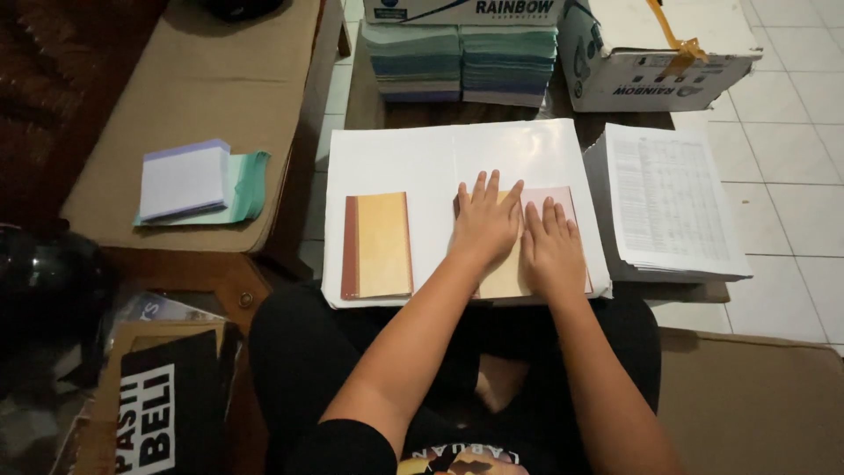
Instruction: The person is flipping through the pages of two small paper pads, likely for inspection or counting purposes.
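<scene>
My left hand (485, 220) and my right hand (551, 248) lie flat, fingers apart, side by side on an open booklet (510, 280) with a yellow left page and a pink right page (561, 197). The booklet rests on a large white sheet (422, 158) laid over a low wooden table. To the left on the same sheet lies a closed yellow book with a dark red spine (378, 244), untouched. Neither hand grips anything.
A thick stack of printed paper (668, 204) sits at the right. Green and blue paper stacks (462, 63) and cardboard boxes (655, 54) stand at the back. A cushioned bench at left carries small white and green paper pads (198, 183). My crossed legs are below the table.
</scene>
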